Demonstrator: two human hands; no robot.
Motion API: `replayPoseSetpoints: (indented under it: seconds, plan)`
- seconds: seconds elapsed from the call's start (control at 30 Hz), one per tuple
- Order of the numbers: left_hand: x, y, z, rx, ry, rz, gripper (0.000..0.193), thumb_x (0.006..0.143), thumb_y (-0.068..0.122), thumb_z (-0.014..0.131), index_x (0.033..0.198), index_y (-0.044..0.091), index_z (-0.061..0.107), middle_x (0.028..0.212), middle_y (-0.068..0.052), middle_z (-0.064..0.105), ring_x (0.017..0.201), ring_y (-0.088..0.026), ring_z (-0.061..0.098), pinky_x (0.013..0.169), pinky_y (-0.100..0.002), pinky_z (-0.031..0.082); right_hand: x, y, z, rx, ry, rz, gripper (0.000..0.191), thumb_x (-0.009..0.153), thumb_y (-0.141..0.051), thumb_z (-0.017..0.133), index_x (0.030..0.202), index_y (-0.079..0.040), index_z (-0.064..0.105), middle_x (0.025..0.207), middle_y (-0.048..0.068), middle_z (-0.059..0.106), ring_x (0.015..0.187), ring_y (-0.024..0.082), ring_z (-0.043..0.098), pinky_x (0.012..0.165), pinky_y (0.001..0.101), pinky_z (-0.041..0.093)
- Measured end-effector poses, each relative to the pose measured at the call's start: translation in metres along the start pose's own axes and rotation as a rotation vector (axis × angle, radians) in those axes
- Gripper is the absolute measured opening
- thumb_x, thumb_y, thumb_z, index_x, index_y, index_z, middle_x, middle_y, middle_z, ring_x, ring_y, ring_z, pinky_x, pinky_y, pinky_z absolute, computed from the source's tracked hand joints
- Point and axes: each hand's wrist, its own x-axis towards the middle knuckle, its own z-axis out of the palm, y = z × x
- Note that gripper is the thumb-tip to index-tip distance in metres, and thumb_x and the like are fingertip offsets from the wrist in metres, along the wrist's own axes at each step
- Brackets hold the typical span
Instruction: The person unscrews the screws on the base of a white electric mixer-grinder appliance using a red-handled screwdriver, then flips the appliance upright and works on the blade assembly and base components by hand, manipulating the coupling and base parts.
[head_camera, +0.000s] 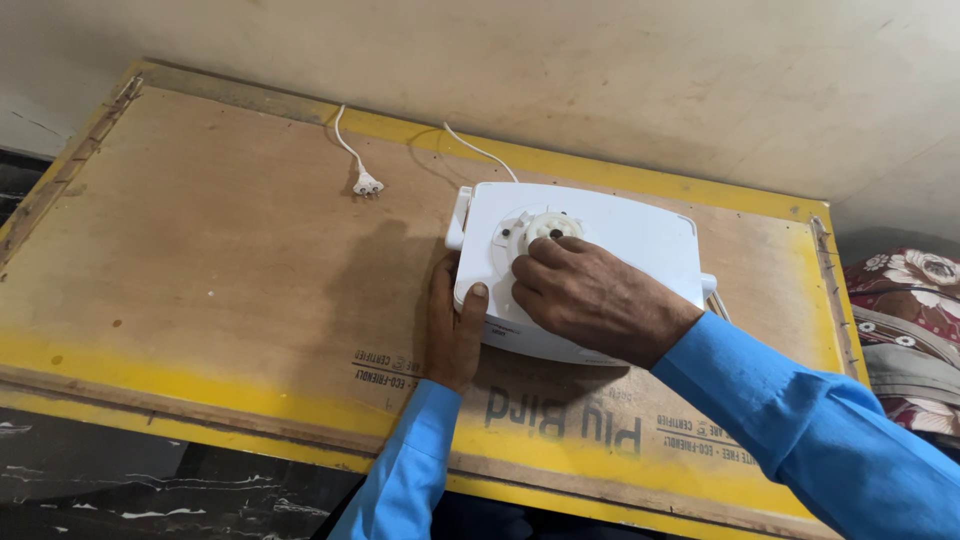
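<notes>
left to right: white plug (366, 184) and cord lie loose on the plywood worktop (200, 270), far left of the unit. our left hand (455, 325) clamps the left edge of the white appliance base (620, 245), thumb over the rim. right hand (590, 300) lies spread on top, fingertips at the round hub (548, 226), gripping nothing. we'd judge it a rigid, light, slick plastic shell; hold by the edges, not the hub.

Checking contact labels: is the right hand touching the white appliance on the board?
Touching. The head view shows the right hand lying flat on top of the white appliance, fingertips at its round hub.
</notes>
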Motion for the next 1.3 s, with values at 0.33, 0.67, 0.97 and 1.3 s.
replayPoseSetpoints:
  seconds: [0.33, 0.67, 0.97, 1.3]
  plan:
    - [-0.001, 0.003, 0.002, 0.027, -0.002, 0.005, 0.061, 0.099, 0.041, 0.059, 0.141, -0.002, 0.047, 0.133, -0.015, 0.057, 0.121, -0.022, 0.057, 0.104, -0.036, 0.048, -0.001, -0.003, 0.005, -0.055, 0.013, 0.052, 0.02, 0.085, -0.017, 0.065, 0.096, -0.001, 0.066, 0.099, 0.009, 0.06, 0.097, 0.024, 0.059, 0.091, 0.0354, 0.054]
    - [0.0, 0.002, 0.004, 0.006, 0.009, -0.002, 0.062, 0.098, 0.04, 0.06, 0.142, -0.002, 0.046, 0.132, -0.015, 0.058, 0.121, -0.023, 0.057, 0.103, -0.037, 0.048, -0.013, -0.01, 0.017, 0.087, 0.238, 0.169, 0.015, 0.077, -0.007, 0.067, 0.091, -0.001, 0.065, 0.095, 0.011, 0.057, 0.096, 0.028, 0.06, 0.087, 0.0385, 0.055]
    - [-0.002, 0.001, 0.001, 0.069, 0.011, 0.025, 0.067, 0.099, 0.048, 0.058, 0.141, -0.003, 0.047, 0.132, -0.017, 0.058, 0.121, -0.024, 0.059, 0.104, -0.038, 0.049, -0.024, -0.061, 0.035, 0.407, 0.559, 0.628, 0.023, 0.081, -0.001, 0.071, 0.103, 0.002, 0.074, 0.1, 0.014, 0.066, 0.093, 0.03, 0.062, 0.086, 0.0422, 0.055]
    - [-0.001, 0.0, 0.001, 0.058, 0.015, -0.02, 0.074, 0.096, 0.053, 0.058, 0.143, -0.002, 0.045, 0.135, -0.016, 0.058, 0.123, -0.025, 0.059, 0.104, -0.039, 0.048, -0.022, -0.069, 0.039, 0.498, 0.602, 0.729, 0.026, 0.082, -0.002, 0.071, 0.108, -0.003, 0.076, 0.097, 0.011, 0.065, 0.092, 0.027, 0.059, 0.081, 0.0408, 0.054]
